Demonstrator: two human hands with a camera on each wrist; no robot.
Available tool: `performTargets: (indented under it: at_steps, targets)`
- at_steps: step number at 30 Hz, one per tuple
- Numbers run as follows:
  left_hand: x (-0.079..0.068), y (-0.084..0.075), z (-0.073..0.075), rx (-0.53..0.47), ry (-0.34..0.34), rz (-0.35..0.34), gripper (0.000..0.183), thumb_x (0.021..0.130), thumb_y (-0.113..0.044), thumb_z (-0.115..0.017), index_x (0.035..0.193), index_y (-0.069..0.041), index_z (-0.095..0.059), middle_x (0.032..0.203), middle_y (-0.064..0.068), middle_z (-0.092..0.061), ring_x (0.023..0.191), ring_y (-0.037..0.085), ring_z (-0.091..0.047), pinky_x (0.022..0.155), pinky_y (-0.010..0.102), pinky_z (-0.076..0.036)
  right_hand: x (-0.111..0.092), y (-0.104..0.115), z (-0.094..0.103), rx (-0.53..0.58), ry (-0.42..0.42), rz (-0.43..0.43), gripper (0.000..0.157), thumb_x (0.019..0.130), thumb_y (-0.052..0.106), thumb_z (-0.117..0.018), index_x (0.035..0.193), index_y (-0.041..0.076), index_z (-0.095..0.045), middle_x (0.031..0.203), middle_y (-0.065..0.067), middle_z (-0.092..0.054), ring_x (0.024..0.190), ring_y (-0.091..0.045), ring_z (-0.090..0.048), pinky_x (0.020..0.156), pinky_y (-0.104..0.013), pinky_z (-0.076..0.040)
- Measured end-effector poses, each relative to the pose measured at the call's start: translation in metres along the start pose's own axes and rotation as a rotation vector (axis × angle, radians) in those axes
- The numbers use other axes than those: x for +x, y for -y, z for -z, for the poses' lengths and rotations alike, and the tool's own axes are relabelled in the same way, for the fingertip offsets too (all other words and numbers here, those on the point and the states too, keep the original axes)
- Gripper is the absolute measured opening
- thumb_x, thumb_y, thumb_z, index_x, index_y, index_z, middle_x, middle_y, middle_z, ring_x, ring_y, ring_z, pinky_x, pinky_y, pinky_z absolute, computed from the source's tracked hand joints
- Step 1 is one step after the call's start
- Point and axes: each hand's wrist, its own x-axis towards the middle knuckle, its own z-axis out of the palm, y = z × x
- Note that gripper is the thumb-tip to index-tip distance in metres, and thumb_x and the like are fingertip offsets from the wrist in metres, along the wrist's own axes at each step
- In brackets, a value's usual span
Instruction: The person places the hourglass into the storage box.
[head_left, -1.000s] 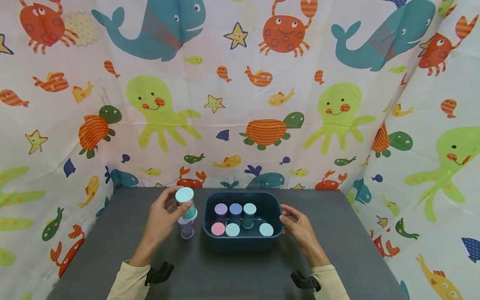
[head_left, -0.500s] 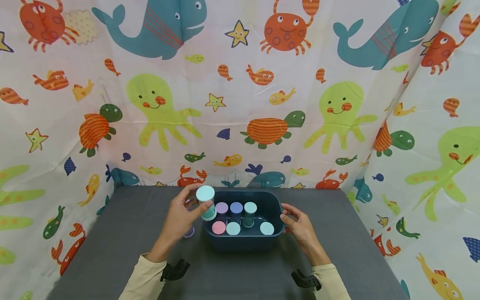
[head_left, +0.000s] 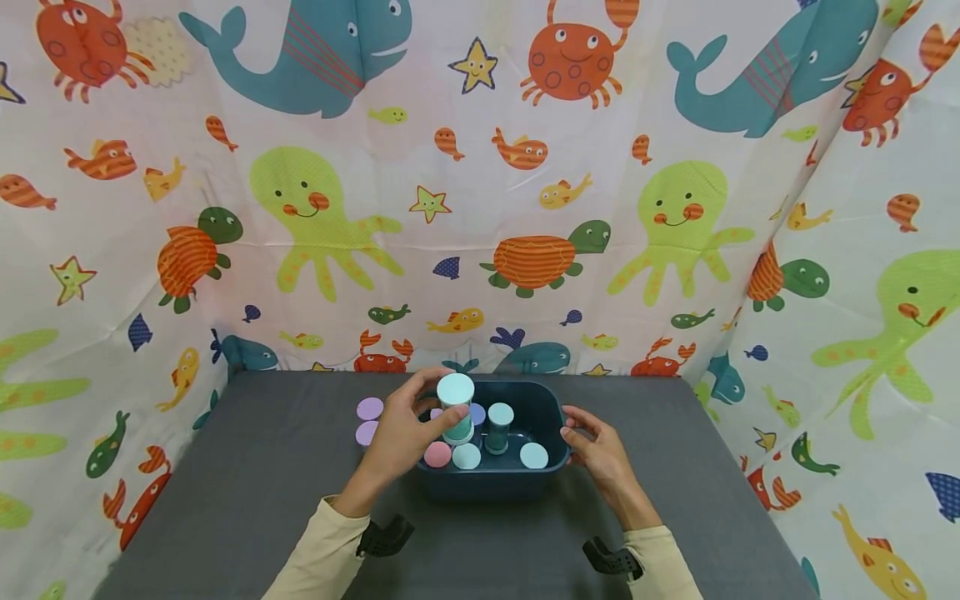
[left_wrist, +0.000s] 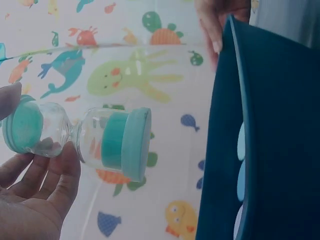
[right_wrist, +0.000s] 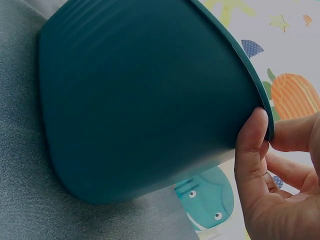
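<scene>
My left hand (head_left: 397, 442) holds a teal sand timer (head_left: 456, 407) between thumb and fingers, above the left part of a dark blue bin (head_left: 491, 490). In the left wrist view, the sand timer (left_wrist: 82, 132) shows its clear glass and narrow waist, with teal at both ends. At the bin's right end, my right hand (head_left: 600, 457) grips the rim; the right wrist view shows the thumb (right_wrist: 251, 137) on the outer wall and fingers at the lip. Inside the bin stand several more timers, among them one with a pink cap (head_left: 438, 454) and a teal one (head_left: 498, 427).
Two purple-capped timers (head_left: 369, 409) stand on the grey table (head_left: 225, 483) left of the bin, partly behind my left hand. A curtain (head_left: 465, 192) printed with sea animals hangs behind the table and along its sides.
My left hand has carried the teal sand timer rightward, from beside the bin to over it. The purple-capped timers on the table have come into clearer view. My right hand stays at the rim.
</scene>
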Motion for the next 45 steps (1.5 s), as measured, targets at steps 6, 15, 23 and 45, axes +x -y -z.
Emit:
performTargets:
  at_steps: [6,15,23,45]
  targets:
    - [0.004,0.006,-0.015,-0.024,0.047,0.015,0.048,0.086,-0.017,-0.076,0.13,-0.015,-0.056,0.121,0.011,-0.062,0.103,0.026,-0.067,0.088,0.022,-0.054,0.0,0.001,0.0,0.007,0.0,-0.003,0.041,0.099,0.012,-0.058,0.139,0.01,-0.053,0.118,-0.01,-0.048,0.084,-0.017,-0.056,0.066,-0.032,-0.055]
    - [0.009,0.024,-0.032,-0.038,0.108,0.033,0.047,0.087,-0.019,-0.075,0.13,-0.016,-0.056,0.122,0.008,-0.062,0.104,0.025,-0.064,0.089,0.023,-0.054,0.0,0.001,0.0,0.005,0.0,-0.004,0.04,0.099,0.012,-0.057,0.139,0.01,-0.053,0.117,-0.01,-0.048,0.083,-0.016,-0.056,0.065,-0.031,-0.055]
    - [0.013,0.038,-0.042,0.001,0.14,0.078,0.047,0.083,-0.023,-0.079,0.126,-0.016,-0.06,0.117,0.005,-0.065,0.102,0.021,-0.066,0.089,0.026,-0.056,0.0,0.001,0.0,0.01,-0.004,-0.008,0.04,0.098,0.012,-0.059,0.138,0.01,-0.054,0.118,-0.011,-0.048,0.081,-0.016,-0.057,0.064,-0.03,-0.055]
    - [0.02,0.069,-0.053,0.191,0.318,0.113,0.05,0.08,-0.031,-0.081,0.124,-0.015,-0.063,0.114,0.001,-0.066,0.104,0.019,-0.066,0.093,0.035,-0.055,0.0,0.0,0.0,0.011,-0.005,0.003,0.039,0.098,0.011,-0.059,0.137,0.009,-0.055,0.117,-0.012,-0.049,0.081,-0.023,-0.059,0.064,-0.028,-0.055]
